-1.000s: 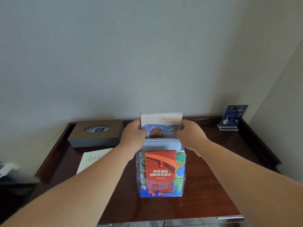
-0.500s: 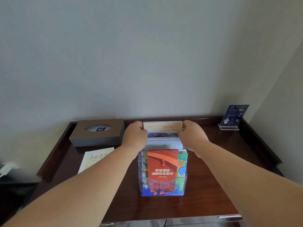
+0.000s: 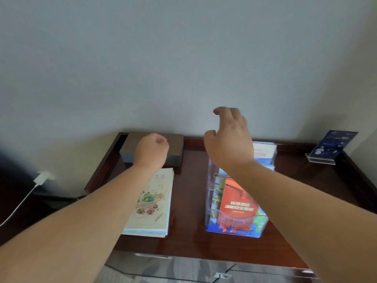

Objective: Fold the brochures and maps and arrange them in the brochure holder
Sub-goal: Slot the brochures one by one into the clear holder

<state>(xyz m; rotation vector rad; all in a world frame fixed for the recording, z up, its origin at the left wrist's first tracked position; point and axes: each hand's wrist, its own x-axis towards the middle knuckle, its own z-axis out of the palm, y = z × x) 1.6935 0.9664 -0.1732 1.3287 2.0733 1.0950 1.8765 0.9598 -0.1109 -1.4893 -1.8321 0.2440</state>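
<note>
Brochures (image 3: 238, 203) are standing in the holder (image 3: 210, 180); we are hovering our right grip (image 3: 230, 139) above it, loose and empty, our left grip (image 3: 151, 150) curled on nothing.

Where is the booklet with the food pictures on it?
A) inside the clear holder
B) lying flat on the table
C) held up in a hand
B: the food booklet lies flat on the table, just left of the clear holder, not inside it.

Red-orange brochure (image 3: 237, 203) in clear holder (image 3: 210, 201); pale food-print brochure (image 3: 152, 203); dark brown table (image 3: 189, 201)
</note>
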